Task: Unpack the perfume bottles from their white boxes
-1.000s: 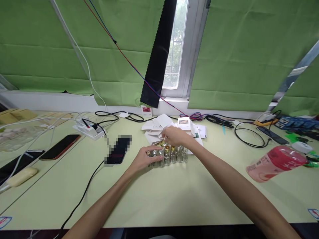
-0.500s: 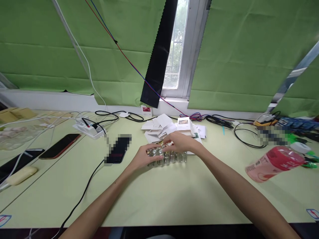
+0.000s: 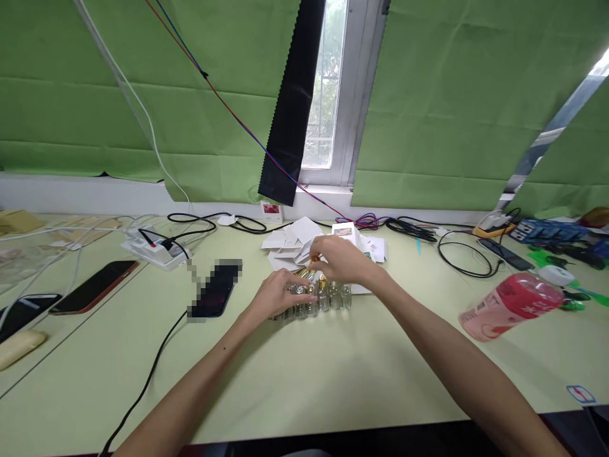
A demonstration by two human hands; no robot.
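Several small clear glass bottles (image 3: 325, 299) with metallic necks stand packed together in front of me. My left hand (image 3: 276, 294) is curled round the left end of this group, thumb on the near side and fingers over the tops. Above the middle of the bottles, my right hand (image 3: 339, 259) pinches a small gold-coloured piece (image 3: 314, 263), which looks like a cap but is mostly hidden by the fingers. More gold-coloured pieces (image 3: 304, 273) lie just behind the bottles, between the two hands.
White folded card boxes (image 3: 292, 241) are piled behind the bottles. Left of them lie a phone (image 3: 219, 289) on a black cable and a power strip (image 3: 157, 247). On the right stands a pink drink bottle (image 3: 509, 308), with a looped black cable (image 3: 469, 273) behind it.
My right hand has lifted slightly off the bottles, and a gold-coloured piece now shows at its fingertips. My left hand stays at the bottles. The view has shifted a little to the right.
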